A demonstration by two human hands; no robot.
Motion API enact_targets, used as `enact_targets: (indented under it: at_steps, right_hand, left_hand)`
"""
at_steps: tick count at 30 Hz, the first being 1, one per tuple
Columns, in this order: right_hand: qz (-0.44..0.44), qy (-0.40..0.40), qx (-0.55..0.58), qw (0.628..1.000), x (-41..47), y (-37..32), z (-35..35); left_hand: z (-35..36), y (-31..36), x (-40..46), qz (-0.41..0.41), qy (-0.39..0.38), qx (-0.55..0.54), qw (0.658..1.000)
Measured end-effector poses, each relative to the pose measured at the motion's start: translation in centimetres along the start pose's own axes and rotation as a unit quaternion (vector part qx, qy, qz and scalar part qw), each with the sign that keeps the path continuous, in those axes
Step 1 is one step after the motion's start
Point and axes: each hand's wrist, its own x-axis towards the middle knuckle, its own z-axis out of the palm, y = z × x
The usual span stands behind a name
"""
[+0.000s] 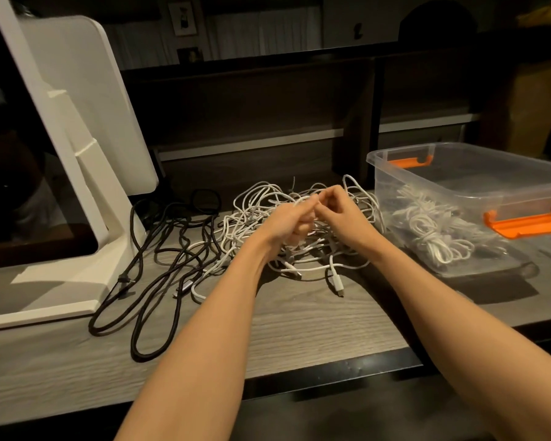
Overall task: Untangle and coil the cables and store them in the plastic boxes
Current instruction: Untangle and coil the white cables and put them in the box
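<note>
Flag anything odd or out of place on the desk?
Nothing damaged or spilled. The tangled white cables under the left hand and right hand are the job itself. The loose black cables sprawl over the white monitor stand's base. The clear plastic box with orange latches already holds coiled white cables.

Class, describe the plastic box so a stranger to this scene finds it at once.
Start at the grey wood-grain desk and look to its right end. The clear plastic box stands there, right of the white cable tangle; only it has orange handles and coiled white cables inside.
</note>
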Motion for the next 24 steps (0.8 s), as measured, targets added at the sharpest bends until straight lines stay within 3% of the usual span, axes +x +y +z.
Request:
enact_targets:
  at_steps: [3,6,10,14,17,24]
  right_hand:
    - [-0.026,-0.022,-0.177,0.984,0.3,1.0,0.0]
    - [-0.058,-0.025,-0.306,0.95,0.4,1.4,0.5]
    - [-0.046,0.027,-0.354,0.934,0.3,1.9,-0.4]
    - [-0.057,0.11,-0.293,0.948,0.1,1.3,-0.6]
    - [-0.053,0.148,-0.186,0.97,-0.1,0.4,-0.8]
    - [-0.067,0.088,0.013,0.994,-0.7,-1.0,-1.4]
  left_hand:
    - [-0.5,-0.5,0.3,0.002,0.08,-0.03,0.996]
    - [-0.4,-0.7,0.3,0.011,0.099,-0.026,0.995]
    - [-0.6,-0.8,0.2,0.021,0.104,-0.02,0.994]
    - [0.0,-1.3,0.5,0.029,0.117,0.164,0.979]
    - [0.9,-1.5,1.0,-0.004,0.112,0.223,0.968]
    - [0.9,-2.2,2.2,-0.036,0.165,0.251,0.953]
